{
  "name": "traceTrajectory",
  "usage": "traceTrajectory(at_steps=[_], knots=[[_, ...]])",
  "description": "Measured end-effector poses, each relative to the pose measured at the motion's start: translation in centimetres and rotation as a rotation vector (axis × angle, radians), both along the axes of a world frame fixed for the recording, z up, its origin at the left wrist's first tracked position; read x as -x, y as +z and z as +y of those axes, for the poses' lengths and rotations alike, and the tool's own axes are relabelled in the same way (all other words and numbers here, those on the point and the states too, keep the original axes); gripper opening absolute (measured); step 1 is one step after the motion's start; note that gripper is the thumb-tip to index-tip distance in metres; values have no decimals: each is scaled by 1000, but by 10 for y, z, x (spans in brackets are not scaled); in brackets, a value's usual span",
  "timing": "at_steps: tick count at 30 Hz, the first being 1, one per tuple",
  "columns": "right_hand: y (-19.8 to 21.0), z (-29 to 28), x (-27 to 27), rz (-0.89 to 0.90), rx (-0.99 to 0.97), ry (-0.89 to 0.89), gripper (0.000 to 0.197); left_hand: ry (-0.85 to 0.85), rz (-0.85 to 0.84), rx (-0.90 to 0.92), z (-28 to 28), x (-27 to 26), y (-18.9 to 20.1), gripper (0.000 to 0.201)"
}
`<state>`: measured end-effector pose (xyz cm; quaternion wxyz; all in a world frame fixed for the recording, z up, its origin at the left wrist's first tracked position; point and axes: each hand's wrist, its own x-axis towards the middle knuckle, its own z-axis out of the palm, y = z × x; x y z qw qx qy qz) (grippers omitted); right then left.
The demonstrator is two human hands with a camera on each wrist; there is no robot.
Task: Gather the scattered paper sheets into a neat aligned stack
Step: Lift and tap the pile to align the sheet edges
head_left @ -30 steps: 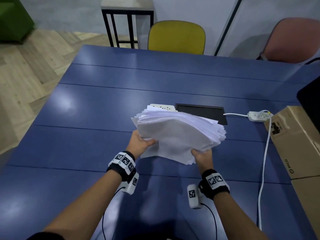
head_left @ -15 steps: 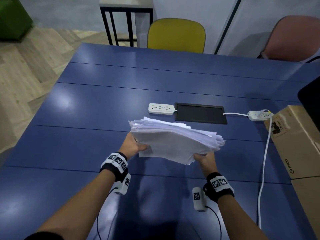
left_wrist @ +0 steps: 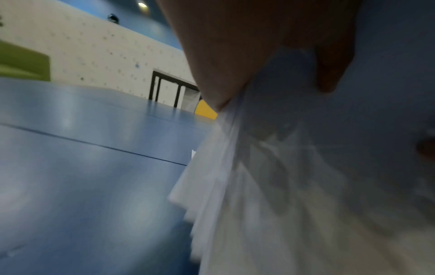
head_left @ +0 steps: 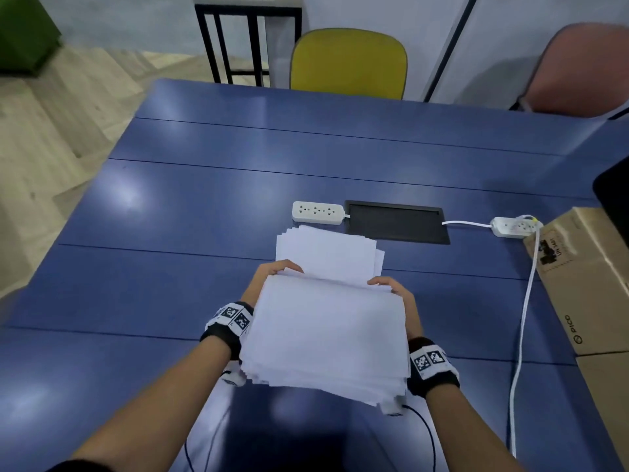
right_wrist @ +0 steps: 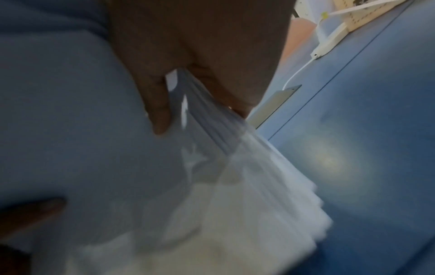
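Paper stack (head_left: pixel 326 328), qty 1, white, sheet count too many to tell. Held above the blue bench (head_left: pixel 170 267), near its front-centre, tilted w/ the near end toward the person. Edges not aligned: sheets fan out at the near end, and several stick out past the far end. Wrist views blurred; both show the fanned sheet edges (left_wrist: pixel 212 186) (right_wrist: pixel 282 176).

Hands, qty 2, both gripping the stack at its far corners.
- Left hand (head_left: pixel 272 277): at left side, fingers curled over the top sheet; left wrist view shows a thumb (left_wrist: pixel 334 61) on one face & the hand's bulk on the other.
- Right hand (head_left: pixel 396 291): at right side, fingers curled over the top; right wrist view shows a finger (right_wrist: pixel 157 104) pressed on the paper, sheets pinched.

Wristbands w/ black-white markers, qty 2, one per wrist.

Other items on bench:
- White power strips, qty 2: one (head_left: pixel 318 212) just beyond the stack, one (head_left: pixel 514 226) at right w/ white cable.
- Black recessed panel (head_left: pixel 396 221), qty 1, between the strips.
- Cardboard box (head_left: pixel 592 281), qty 1, right edge.

Behind bench: chairs, qty 2: yellow (head_left: pixel 349 63), pink (head_left: pixel 582 69).
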<state>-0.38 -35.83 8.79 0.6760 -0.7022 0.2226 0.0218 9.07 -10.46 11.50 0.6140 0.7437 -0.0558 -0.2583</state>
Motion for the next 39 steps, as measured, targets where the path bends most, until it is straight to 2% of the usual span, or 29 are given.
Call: traceTrajectory(at_steps=[2, 3, 5, 6, 7, 8, 9, 10, 11, 13, 18, 21, 24, 27, 31, 32, 35, 39], knots=[[4, -4, -1, 28, -18, 86, 18, 23, 13, -60, 14, -8, -37, 18], [3, -1, -7, 56, -34, 71, 15, 58, 84, -98, 23, -9, -52, 14], [-9, -4, -8, 151, 88, -43, 20, 154, 315, -195, 31, -7, -77, 16], [-2, -1, -2, 235, 147, -183, 23, 147, 318, -218, 28, -3, -73, 17], [4, 5, -1, 349, 151, -228, 21, 137, 282, -214, 20, 2, -56, 21], [0, 7, -6, 290, 154, -183, 19, 116, 246, -124, 11, 3, -46, 21], [-12, 8, -16, 198, 125, -170, 26, 111, 214, -68, 3, 8, -28, 24], [-12, 7, -10, 146, -9, -14, 35, 85, 199, 14, -7, 10, -12, 37], [-8, 1, -5, 117, -32, 35, 42, 87, 188, 46, -3, 8, -9, 48], [2, -1, -7, 50, -22, 31, 46, 103, 173, 65, -2, 4, -3, 54], [48, -12, -25, -107, -11, 37, 50, 98, 40, 180, -7, -12, 36, 53], [95, -15, -35, -227, -7, 79, 52, 121, -13, 248, -7, -26, 68, 47], [126, -23, -34, -279, -224, 212, 58, 184, -16, 337, -3, -41, 85, 40], [111, -36, -16, -164, -368, 362, 78, 267, 25, 379, 3, -52, 86, 40], [74, -31, 12, -13, -274, 388, 91, 355, 73, 394, 13, -59, 78, 43], [68, -27, 15, 1, -205, 378, 83, 357, 91, 392, 14, -58, 75, 44], [64, -10, 12, -10, -47, 336, 41, 328, 160, 364, 13, -57, 62, 45], [55, -4, 14, -36, -41, 282, 35, 417, 290, 290, 13, -52, 31, 42]])
